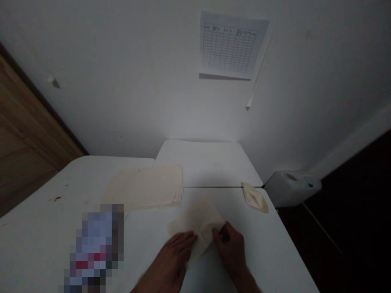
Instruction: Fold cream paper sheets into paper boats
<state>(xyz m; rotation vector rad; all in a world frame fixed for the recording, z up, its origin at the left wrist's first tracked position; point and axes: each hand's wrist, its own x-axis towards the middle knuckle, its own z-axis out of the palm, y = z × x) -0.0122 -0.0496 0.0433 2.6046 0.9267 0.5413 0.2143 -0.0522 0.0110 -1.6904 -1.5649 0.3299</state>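
A cream sheet of paper (195,221), partly folded, lies on the white table (275,252) in front of me. My left hand (175,254) rests flat on its lower left part, fingers stretched out. My right hand (230,244) is at the sheet's right edge, fingers curled and pinching the paper's folded edge. A stack of cream sheets (145,187) lies further back to the left. A small folded paper piece (255,197) sits near the table's right edge.
A pixelated object (94,248) lies on the table at the left. A second white table (207,162) stands against the wall. A printed chart (229,47) hangs on the wall. A white box-like device (291,187) stands at the right, beyond the table edge.
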